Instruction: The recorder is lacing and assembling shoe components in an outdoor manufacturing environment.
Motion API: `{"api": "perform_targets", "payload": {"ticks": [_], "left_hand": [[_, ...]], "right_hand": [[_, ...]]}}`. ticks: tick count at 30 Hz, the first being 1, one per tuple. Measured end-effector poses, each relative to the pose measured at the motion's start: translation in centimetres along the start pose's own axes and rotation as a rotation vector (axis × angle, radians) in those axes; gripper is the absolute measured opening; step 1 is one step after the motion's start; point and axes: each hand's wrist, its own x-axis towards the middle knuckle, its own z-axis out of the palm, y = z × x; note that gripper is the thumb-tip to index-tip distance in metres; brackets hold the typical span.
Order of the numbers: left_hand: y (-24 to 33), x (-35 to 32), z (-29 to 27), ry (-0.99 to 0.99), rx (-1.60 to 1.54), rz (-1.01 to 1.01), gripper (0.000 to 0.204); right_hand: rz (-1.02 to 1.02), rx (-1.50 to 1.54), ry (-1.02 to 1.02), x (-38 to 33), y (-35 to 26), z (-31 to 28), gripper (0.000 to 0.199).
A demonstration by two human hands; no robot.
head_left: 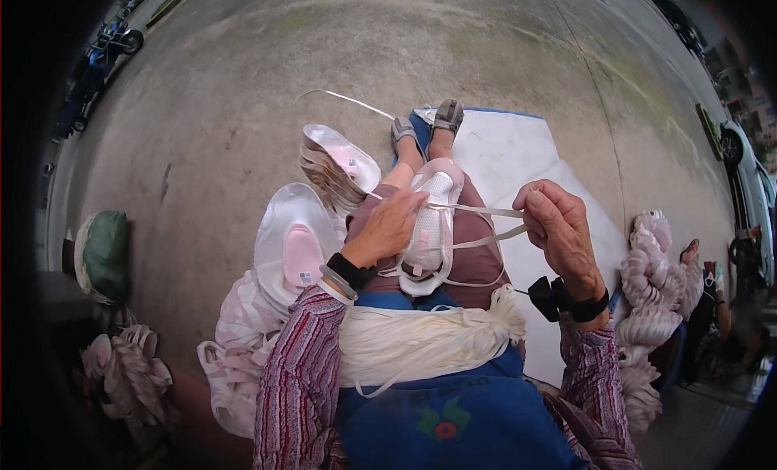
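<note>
Blue cloth apron (486, 417) over the lap, with a green-and-red emblem (444, 421) on its front; marks above it too faint to make out. Small printed label (304, 277) on the pink lining of a shoe upper to the left, too small to read. Ground (235, 106) is grey-brown concrete, stained and cracked, seen from the head view; white sheet (522, 158) spread under and right of the legs. Blue vehicle (97, 69) at far left, white car (753, 187) at far right. Stacked uppers (340, 163) stand beyond the left forearm; bundle of cream laces (421, 340) lies across the apron. Shoe in work (441, 215): white mesh, pale pink far end, resting on the lap between the thighs. Left hand (387, 227) lies over its left edge, fingers bent; cannot tell how firmly it grips. Right hand (558, 223), off to the right, pinches the pale lace (486, 210), two strands running taut from the shoe.
</note>
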Motion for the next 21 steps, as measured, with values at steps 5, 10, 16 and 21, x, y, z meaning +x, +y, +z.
{"api": "perform_targets", "payload": {"ticks": [5,10,16,21], "left_hand": [[-1.3,1.4,-0.1,-0.199,0.103,-0.12,0.049],[-1.5,2.2,0.3,-0.43,-0.296,-0.227,0.051],[-1.4,3.7,0.7,-0.307,-0.461,-0.474,0.068],[-2.4,4.2,1.2,-0.29,-0.602,-0.505,0.078]], "right_hand": [[-0.089,-0.398,0.025,-0.8,-3.0,0.1,0.026],[-0.115,-0.532,0.047,-1.5,-4.5,-0.4,0.024],[-0.132,-0.536,-0.01,-1.4,-4.1,0.8,0.027],[-0.073,-0.408,-0.024,-1.8,-5.6,0.3,0.029]]}}
